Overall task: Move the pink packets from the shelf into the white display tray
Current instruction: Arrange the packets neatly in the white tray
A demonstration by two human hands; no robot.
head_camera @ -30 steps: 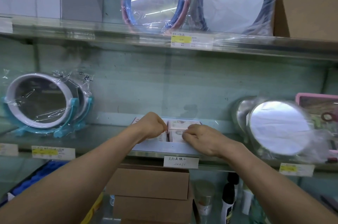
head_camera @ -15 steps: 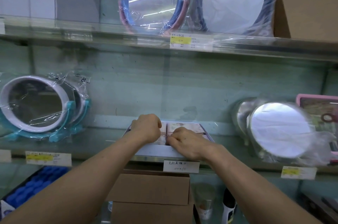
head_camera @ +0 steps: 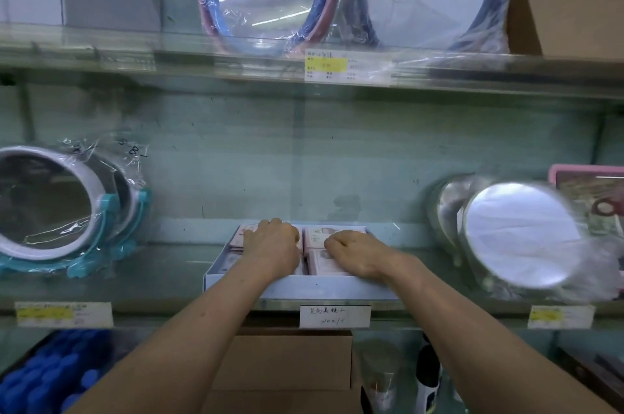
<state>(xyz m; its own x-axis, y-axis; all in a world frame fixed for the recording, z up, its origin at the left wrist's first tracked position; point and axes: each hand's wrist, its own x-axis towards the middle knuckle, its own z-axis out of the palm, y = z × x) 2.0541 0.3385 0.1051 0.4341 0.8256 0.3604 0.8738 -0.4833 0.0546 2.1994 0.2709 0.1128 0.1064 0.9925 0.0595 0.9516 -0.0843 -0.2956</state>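
My left hand (head_camera: 273, 249) and right hand (head_camera: 359, 256) clutch packets (head_camera: 332, 236) in the tray (head_camera: 304, 290); shoving hard could tip it off the shelf (head_camera: 152, 276).

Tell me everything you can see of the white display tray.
The white display tray is a shallow rectangular box, seemingly card, with low walls and an open top. It sits flat at the front edge of the glass shelf, above a handwritten label. Rows of pink packets nearly fill it. The left hand and right hand reach over its front wall, fingers curled on the packets.
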